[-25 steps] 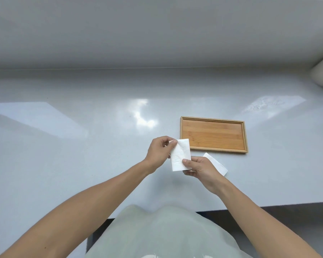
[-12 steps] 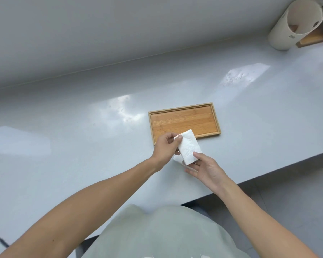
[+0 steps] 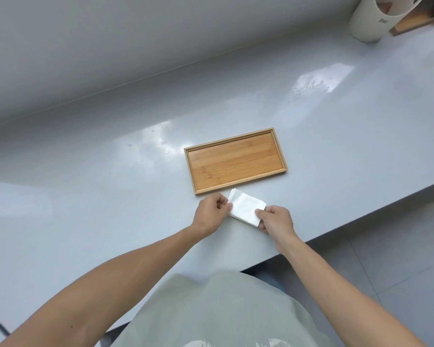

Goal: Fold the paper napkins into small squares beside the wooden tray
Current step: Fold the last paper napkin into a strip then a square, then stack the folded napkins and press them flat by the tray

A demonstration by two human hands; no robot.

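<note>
In the head view, just below centre, the left hand (image 3: 211, 213) and right hand (image 3: 276, 220) pinched opposite ends of a white folded paper napkin (image 3: 244, 206) beside the empty rectangular wooden tray (image 3: 236, 160), seemingly atop another, folding apparently nearly finished.

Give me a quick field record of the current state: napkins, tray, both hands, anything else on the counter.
napkins: white folded stack on the counter, just in front of the tray, apart from it
tray: wooden tray, nothing in it
left hand: pinching the stack's left edge
right hand: pinching its right corner
other: cream cylinder container at far right, wooden item behind it
</note>
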